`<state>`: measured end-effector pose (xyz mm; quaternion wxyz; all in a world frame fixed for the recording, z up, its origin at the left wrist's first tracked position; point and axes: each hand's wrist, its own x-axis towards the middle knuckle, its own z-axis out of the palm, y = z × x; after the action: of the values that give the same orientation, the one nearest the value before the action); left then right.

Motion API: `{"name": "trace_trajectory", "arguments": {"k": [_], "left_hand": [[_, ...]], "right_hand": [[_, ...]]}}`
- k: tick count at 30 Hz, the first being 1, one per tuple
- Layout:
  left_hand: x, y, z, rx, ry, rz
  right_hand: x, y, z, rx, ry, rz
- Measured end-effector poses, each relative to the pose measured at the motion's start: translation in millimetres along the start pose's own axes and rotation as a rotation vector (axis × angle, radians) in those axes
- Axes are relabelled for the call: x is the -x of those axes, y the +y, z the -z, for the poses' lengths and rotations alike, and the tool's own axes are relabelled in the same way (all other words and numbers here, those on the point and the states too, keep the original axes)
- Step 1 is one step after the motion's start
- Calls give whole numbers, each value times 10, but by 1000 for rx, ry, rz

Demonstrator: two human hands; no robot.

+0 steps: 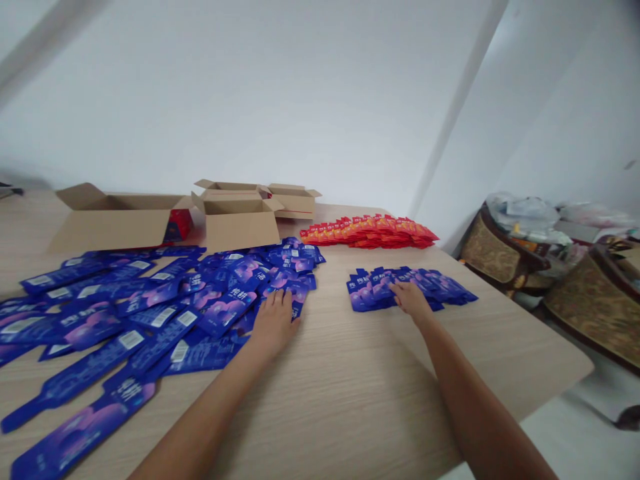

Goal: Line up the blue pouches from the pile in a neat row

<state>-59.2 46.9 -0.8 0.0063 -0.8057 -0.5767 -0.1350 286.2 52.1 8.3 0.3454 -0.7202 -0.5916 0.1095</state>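
My left hand (pixel 275 321) lies palm down on the right edge of a loose heap of blue-purple packets (pixel 227 310), its fingers stretched over one packet. The heap's packets lie at many angles, some showing white barcode labels. On the right, my right hand (pixel 412 299) has its fingers closed at the edge of a packet in a neat overlapping row of blue packets (pixel 370 291). My fingers partly hide that packet. Behind this row lies a longer overlapping row of red-orange packets (pixel 367 232).
Open cardboard boxes stand along the back left, among them a wide box (pixel 113 230) and a smaller box (pixel 243 223). Several brown patterned chairs (pixel 495 250) stand beyond the right edge of the wooden table (pixel 320 407), with plastic bags (pixel 523 217) on them. A white wall rises behind.
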Motion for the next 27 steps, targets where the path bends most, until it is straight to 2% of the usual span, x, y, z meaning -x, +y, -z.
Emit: {"name": "trace_trajectory", "arguments": {"k": [3, 5, 7, 11, 14, 18, 22, 25, 27], "left_hand": [[2, 27, -7, -42, -14, 3], [-4, 29, -2, -44, -8, -13], [-5, 29, 2, -34, 1, -30], [3, 51, 3, -34, 3, -14], [0, 75, -9, -13, -17, -3], [-23, 76, -50, 74, -48, 0], [-40, 41, -77, 224, -119, 58], [-43, 33, -53, 449, -108, 129], [-49, 52, -9, 667, -81, 151]], "right_hand": [[7, 119, 14, 30, -97, -47], [14, 162, 33, 68, -102, -62], [27, 176, 65, 133, -49, -91], [85, 105, 116, 307, 139, -185], [155, -59, 81, 342, 177, -145], [296, -445, -65, 261, 57, 59], [511, -895, -227, 189, -147, 258], [670, -1097, -380, 107, -263, 308], [746, -1123, -515, 26, -283, 284]]}}
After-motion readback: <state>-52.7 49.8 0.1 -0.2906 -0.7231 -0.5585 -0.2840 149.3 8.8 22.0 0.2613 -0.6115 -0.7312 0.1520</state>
